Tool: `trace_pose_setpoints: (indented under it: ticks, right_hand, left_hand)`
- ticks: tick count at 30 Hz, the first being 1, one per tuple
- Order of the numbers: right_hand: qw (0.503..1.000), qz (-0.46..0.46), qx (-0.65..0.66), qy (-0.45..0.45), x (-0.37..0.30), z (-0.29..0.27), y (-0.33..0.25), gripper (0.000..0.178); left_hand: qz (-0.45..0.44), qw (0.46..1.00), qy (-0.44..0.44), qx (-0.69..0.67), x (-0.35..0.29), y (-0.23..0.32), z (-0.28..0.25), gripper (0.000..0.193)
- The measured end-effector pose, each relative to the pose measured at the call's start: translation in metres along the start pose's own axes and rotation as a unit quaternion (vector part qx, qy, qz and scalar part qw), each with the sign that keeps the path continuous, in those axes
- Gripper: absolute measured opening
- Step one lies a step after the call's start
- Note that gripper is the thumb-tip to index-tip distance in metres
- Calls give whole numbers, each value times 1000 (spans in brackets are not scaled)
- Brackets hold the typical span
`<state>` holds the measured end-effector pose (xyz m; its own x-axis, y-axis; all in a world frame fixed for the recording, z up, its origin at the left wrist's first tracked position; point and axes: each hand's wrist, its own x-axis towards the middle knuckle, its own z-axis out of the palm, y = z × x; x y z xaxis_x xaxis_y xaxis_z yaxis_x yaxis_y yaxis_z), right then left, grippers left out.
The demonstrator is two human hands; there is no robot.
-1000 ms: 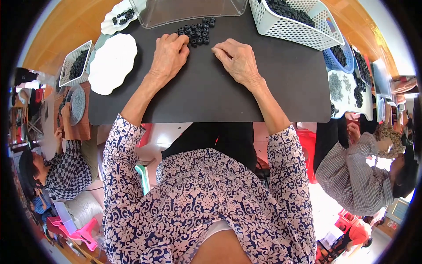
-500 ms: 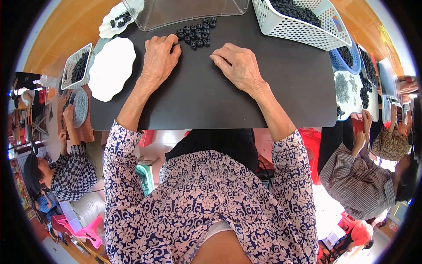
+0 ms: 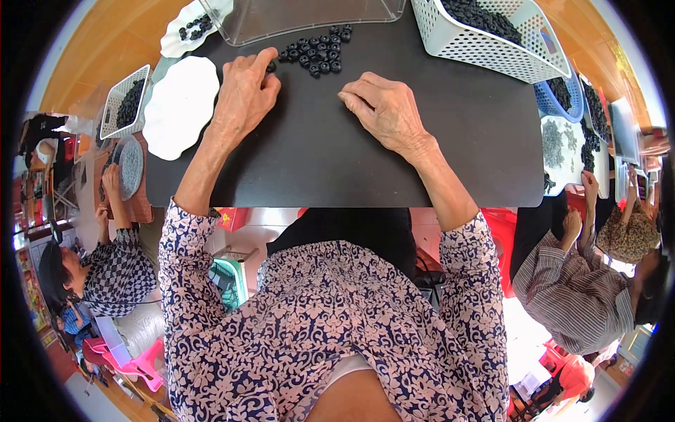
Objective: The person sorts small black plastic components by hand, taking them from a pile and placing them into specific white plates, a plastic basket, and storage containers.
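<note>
Several small black round pieces (image 3: 320, 50) with ring-like tops lie in a loose cluster on the dark table (image 3: 323, 155). Just left of that cluster is my left hand (image 3: 245, 91), its index finger bent over and its thumb below. One black round piece shows between that finger and thumb, apart from the others. To the right and nearer, my right hand (image 3: 387, 109) rests on the table with fingers curled in and thumb against them. Whatever its fingertips hold, if anything, is hidden.
Beyond the cluster stands a clear plastic tray (image 3: 309, 32). A white scalloped plate (image 3: 181, 105) sits at left; another plate (image 3: 172, 32) behind it bears black pieces. At far right is a white perforated basket (image 3: 485, 60) of black pieces, beside a blue basket (image 3: 571, 105). People work on both sides.
My left hand has shifted slightly left, with its index finger lifting away from the cluster and a black round piece now showing beside it. My right hand has barely moved.
</note>
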<state>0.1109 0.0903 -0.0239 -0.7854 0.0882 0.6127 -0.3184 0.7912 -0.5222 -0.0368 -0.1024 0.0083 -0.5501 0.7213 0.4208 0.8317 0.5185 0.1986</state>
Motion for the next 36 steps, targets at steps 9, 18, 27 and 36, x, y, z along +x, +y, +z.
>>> trace_pose_setpoints:
  ticks: [9,18,27,36]
  right_hand:
    - [1000,18,-7,-8,-1,-1,-2,10]
    - [995,44,79,42,8,0,-20,29]
    - [992,40,115,18,8,1,-20,31]
    - [989,72,124,20,10,-2,-29,26]
  left_hand:
    - [51,997,-32,52,11,-26,13,26]
    - [-176,865,-95,-460,-14,37,3,19]
    - [-174,815,-153,-531,-5,47,9,18]
    - [-233,752,-138,-601,-9,49,10,15]
